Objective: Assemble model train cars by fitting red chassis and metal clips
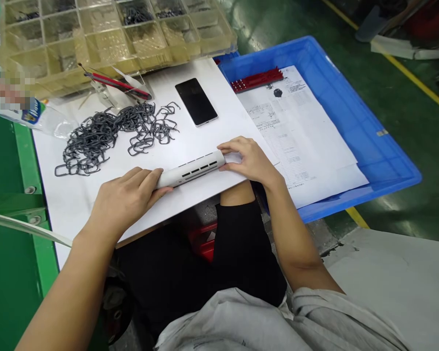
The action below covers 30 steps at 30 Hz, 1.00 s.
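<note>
A long whitish housing with a row of dark slots [195, 169] lies across the front of the white tabletop, between my two hands. My left hand [129, 197] is closed on its left end, thumb on the near side and fingers over the top. At the right end, my right hand [247, 158] grips it between thumb and fingers. Beyond the housing lies a tangled pile of dark grey ring-shaped gaskets [95, 136], with several looser ones toward the right. Parts of the housing's ends are hidden under my fingers.
A black phone [196, 101] lies behind the housing. Red-handled tweezers [119, 85] rest before a yellowish compartment box [113, 46]. A plastic bottle [54, 122] lies at left. On the right, a blue tray [380, 151] holds papers [310, 131] and a red slotted strip [258, 80].
</note>
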Available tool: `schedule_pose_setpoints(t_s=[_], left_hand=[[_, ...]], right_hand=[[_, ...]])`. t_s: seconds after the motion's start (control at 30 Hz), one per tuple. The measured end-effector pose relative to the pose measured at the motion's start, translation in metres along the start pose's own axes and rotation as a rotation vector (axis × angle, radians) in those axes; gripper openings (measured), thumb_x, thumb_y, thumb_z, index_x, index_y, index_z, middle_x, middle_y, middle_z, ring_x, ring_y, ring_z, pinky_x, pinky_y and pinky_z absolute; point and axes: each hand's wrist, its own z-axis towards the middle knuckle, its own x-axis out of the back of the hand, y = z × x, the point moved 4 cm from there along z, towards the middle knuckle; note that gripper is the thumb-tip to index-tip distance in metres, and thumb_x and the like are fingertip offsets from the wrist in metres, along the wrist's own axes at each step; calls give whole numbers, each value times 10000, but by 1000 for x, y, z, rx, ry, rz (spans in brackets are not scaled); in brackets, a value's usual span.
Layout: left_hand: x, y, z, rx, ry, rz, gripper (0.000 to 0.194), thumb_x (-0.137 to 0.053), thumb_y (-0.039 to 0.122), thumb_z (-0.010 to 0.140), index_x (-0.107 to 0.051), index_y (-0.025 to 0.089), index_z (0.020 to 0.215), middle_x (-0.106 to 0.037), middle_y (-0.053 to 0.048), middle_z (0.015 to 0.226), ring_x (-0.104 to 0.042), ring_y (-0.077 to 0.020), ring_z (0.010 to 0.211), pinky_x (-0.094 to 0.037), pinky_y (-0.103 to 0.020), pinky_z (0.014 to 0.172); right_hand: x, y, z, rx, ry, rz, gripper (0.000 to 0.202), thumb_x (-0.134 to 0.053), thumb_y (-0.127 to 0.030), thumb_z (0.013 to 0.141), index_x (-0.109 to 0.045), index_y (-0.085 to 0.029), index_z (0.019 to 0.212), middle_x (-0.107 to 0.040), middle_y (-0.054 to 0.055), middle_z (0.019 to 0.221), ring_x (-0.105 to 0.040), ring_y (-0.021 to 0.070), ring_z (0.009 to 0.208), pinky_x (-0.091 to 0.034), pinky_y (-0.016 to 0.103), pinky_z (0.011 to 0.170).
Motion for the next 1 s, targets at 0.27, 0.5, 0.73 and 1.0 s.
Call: schedule_pose_setpoints(t_s=[0.27,0.5,0.73,1.0], left_hand=[[-16,-4,7,64,-51,-117,374,-495,532,1166,-681,229,1282,-780,-115,967,-768,-337,932,-452,-410,586],[-17,-13,6,123,-92,-243,429,-482,584,1153,-721,234,1215,-793,-120,1035,-761,-340,975,-477,-402,636],[-5,3,30,93,-221,-268,545,-507,638,1087,-671,199,1365,-787,-159,1178,-758,-380,1002,-522,-423,715],[-16,17,48,9,-170,-375,468,-511,576,1129,-720,189,1291,-799,-102,975,-759,-308,838,-476,-371,643]], right_hand=[[11,0,-5,-30,-30,161,646,-852,-269,841,-711,-258,1472,-822,36,1336,-748,337,1302,-551,538,1213],[11,1,-3,-35,-36,149,558,-813,-267,856,-745,-248,1410,-830,33,1314,-751,331,1271,-557,535,1177],[-27,-27,10,111,-141,66,482,-803,-221,903,-709,-206,1375,-860,58,1198,-725,343,1179,-452,572,1154],[-43,-35,10,133,-173,85,421,-811,-298,940,-682,-236,1336,-853,61,1242,-707,352,1209,-402,585,1180]])
